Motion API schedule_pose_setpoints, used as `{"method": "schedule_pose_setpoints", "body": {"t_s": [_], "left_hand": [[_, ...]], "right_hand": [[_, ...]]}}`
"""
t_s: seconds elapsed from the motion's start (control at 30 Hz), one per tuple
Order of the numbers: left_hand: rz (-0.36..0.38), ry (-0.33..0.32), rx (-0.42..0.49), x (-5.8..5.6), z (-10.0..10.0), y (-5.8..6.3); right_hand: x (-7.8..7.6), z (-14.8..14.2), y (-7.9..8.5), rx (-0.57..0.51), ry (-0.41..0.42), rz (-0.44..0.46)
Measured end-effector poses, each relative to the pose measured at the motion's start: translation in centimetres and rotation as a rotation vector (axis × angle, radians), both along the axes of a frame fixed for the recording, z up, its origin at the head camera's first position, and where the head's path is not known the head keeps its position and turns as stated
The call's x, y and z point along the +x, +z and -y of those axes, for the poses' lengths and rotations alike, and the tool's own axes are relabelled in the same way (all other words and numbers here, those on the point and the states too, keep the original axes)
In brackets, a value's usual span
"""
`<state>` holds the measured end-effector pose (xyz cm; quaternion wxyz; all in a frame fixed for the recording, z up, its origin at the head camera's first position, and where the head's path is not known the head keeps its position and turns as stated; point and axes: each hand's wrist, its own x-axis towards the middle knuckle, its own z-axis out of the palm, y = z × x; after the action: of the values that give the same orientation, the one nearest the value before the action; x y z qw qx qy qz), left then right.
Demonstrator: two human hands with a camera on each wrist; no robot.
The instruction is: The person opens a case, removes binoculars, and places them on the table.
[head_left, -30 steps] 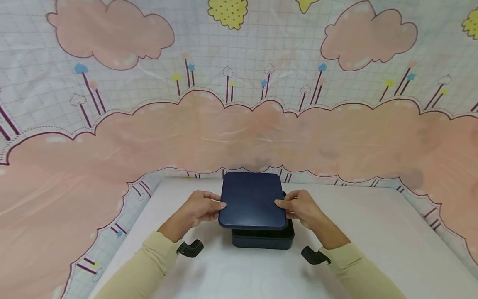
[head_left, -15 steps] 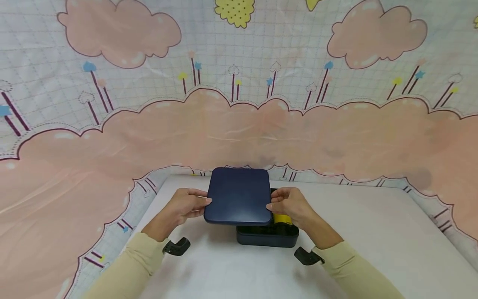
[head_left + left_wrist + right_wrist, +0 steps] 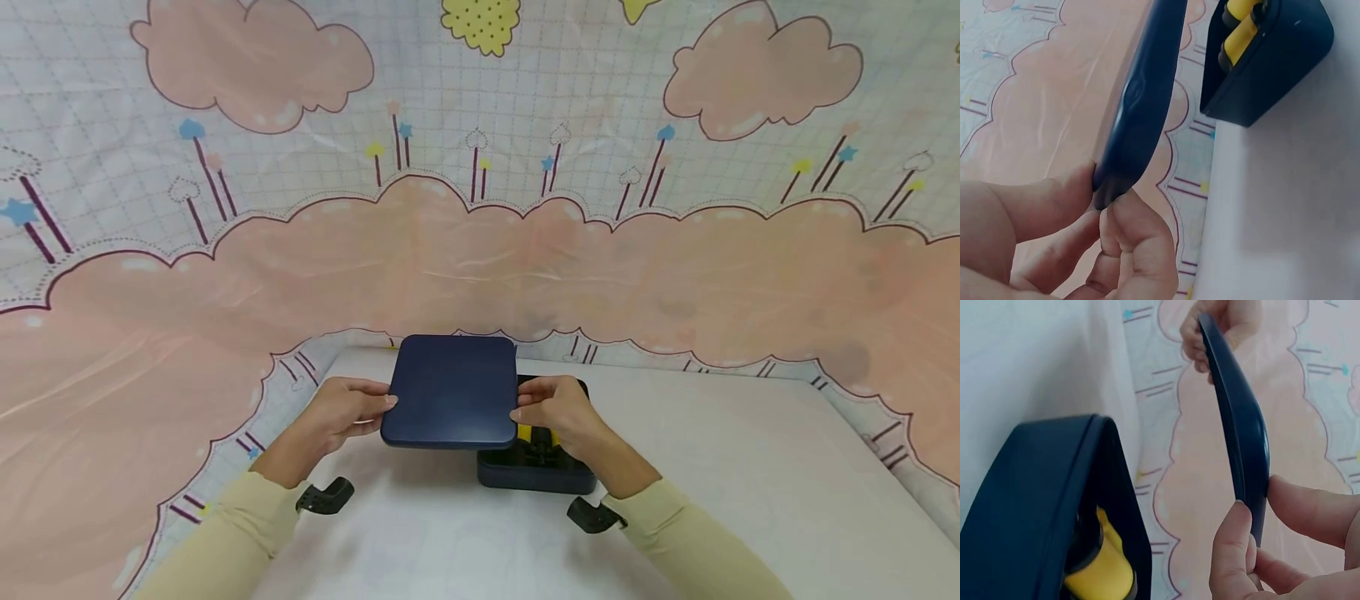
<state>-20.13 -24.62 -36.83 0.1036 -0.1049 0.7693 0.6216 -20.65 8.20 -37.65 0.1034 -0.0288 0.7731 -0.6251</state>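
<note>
A dark navy lid (image 3: 453,392), square with rounded corners, is held above the table between both hands. My left hand (image 3: 339,418) pinches its left edge between thumb and fingers. My right hand (image 3: 561,414) pinches the opposite edge in the same way. Below and to the right of the lid stands a matching navy box (image 3: 534,477), open at the top and partly hidden behind the lid and right hand. Inside it lie yellow and black things; the right wrist view shows a rounded yellow piece (image 3: 1105,569) with a black part, and the left wrist view two yellow pieces (image 3: 1240,42).
The box stands on a white table (image 3: 720,467) that stretches to both sides. Behind the table hangs a cloth (image 3: 480,267) printed with peach clouds. A black wrist device (image 3: 326,496) sits at the left sleeve, another black device (image 3: 594,514) at the right.
Both hands have carried the lid to the left, off the box, uncovering more of the yellow and black contents. The box has stayed on the table.
</note>
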Motion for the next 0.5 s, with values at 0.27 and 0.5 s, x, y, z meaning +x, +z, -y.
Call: {"method": "schedule_pose_setpoints", "body": {"t_s": [0.27,0.5], "left_hand": [[-0.008,-0.001,-0.04,1.0,1.9,0.7],[0.0,-0.003,-0.059,1.5,3.7,1.0]], "right_hand": [[0.2,2.1,-0.2,-0.075,0.03,0.014],[0.7,3.9,0.1,-0.08,0.024,0.021]]}}
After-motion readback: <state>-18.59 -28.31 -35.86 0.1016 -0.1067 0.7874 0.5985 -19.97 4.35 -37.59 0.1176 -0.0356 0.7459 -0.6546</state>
